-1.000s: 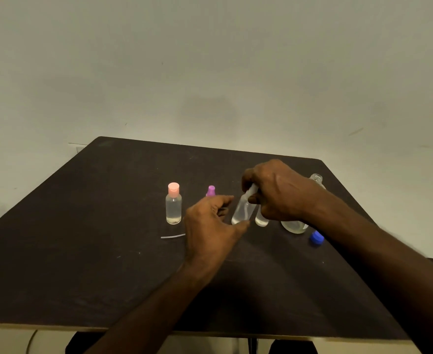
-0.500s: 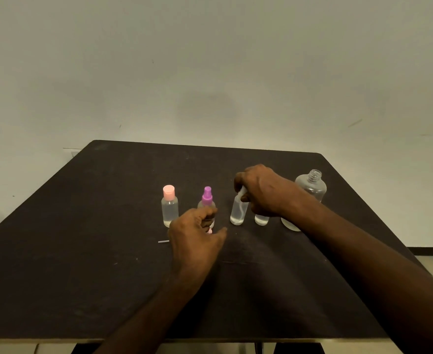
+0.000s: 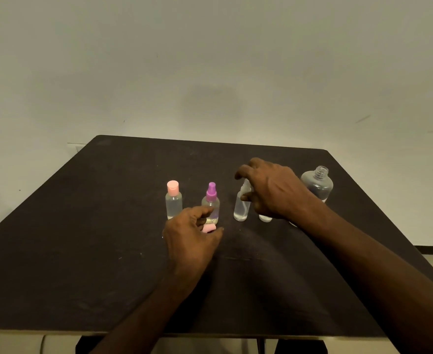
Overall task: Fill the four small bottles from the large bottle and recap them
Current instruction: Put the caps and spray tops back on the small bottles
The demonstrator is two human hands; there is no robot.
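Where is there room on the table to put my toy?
Bare table lies left of the pink-capped bottle, behind the bottles toward the wall, and near the front edge beside the arms. The row from that bottle to the large bottle is crowded.

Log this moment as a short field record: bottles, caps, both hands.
capped small bottles: pink-capped bottle and purple spray bottle, both upright
third small bottle: clear spray bottle, upright, top under the right hand
fourth small bottle: only its base shows below the right hand
large bottle: upright, uncapped
loose cap: pink cap at the left hand fingertips
surface: dark table
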